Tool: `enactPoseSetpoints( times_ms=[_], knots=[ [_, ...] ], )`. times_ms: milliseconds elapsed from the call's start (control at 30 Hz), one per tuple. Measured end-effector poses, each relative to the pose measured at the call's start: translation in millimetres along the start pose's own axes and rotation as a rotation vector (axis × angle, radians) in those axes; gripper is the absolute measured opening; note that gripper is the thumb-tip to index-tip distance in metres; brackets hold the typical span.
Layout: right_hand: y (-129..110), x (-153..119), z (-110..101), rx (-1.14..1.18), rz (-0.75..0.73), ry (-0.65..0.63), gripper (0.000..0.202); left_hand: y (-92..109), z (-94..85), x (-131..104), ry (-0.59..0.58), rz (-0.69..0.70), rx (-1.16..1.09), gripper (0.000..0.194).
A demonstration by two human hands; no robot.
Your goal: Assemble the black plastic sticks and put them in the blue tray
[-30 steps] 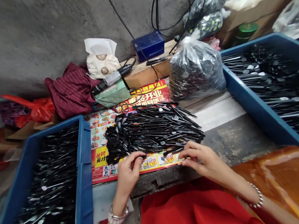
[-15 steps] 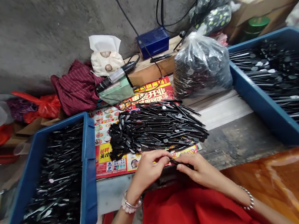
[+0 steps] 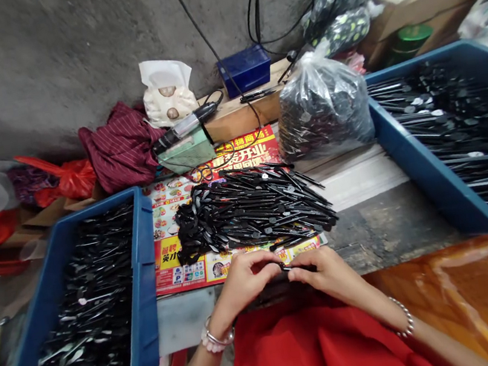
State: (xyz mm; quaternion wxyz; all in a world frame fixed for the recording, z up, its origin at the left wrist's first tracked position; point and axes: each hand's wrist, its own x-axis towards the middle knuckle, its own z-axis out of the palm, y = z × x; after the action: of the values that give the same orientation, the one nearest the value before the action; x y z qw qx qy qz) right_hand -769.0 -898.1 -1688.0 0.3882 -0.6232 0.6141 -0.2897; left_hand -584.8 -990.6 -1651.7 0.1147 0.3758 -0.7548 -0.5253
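Between my two hands is a thin black stick-like part [image 3: 286,267], mostly covered by fingers. My left hand [image 3: 253,279] pinches its left end with thumb and forefinger. On the other end, my right hand [image 3: 324,270] closes its fingers around it. Just beyond the hands, a heap of slender black parts with flat rounded ends [image 3: 252,206] lies on a printed red and yellow flyer [image 3: 178,278]. What exactly these parts are, I cannot make out.
Blue bins of similar black parts stand at left [image 3: 144,283] and right [image 3: 436,179]. Behind the heap are a filled clear plastic bag [image 3: 324,104], a handheld tool with a cord [image 3: 185,127] on a green box [image 3: 189,154], a tissue pack [image 3: 170,99] and a blue box [image 3: 245,69].
Both hands stay together at the table edge, and the black part between them has turned slightly, showing less of its length. The whole view has shifted a little.
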Motion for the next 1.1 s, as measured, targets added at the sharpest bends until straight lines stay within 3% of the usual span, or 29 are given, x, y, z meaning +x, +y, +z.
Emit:
enactPoseSetpoints(
  times_ms=[200, 400, 833, 1000, 1100],
  knots=[
    [6, -3, 6, -0.055, -0.114, 0.106, 0.021, 2, 0.9, 1, -0.023, 0.014, 0.022, 0.018],
    [3, -2, 6, 0.006, -0.082, 0.068, 0.02, -3, 1.3, -1, -0.066, -0.057, -0.067, 0.019],
    [-2, 1, 0, 0.266, 0.088, -0.1, 0.035, -15, 9.1, -7, 0.074, 0.054, -0.097, 0.017],
    [-4, 0, 2, 0.205, 0.094, -0.072, 0.036, -17, 10.9, -8, 0.111, 0.083, -0.036, 0.016],
    [-4, 0, 4, 0.131, 0.019, 0.03, 0.028, -14, 11.0, -7, 0.131, 0.113, -0.007, 0.016]
  ],
)
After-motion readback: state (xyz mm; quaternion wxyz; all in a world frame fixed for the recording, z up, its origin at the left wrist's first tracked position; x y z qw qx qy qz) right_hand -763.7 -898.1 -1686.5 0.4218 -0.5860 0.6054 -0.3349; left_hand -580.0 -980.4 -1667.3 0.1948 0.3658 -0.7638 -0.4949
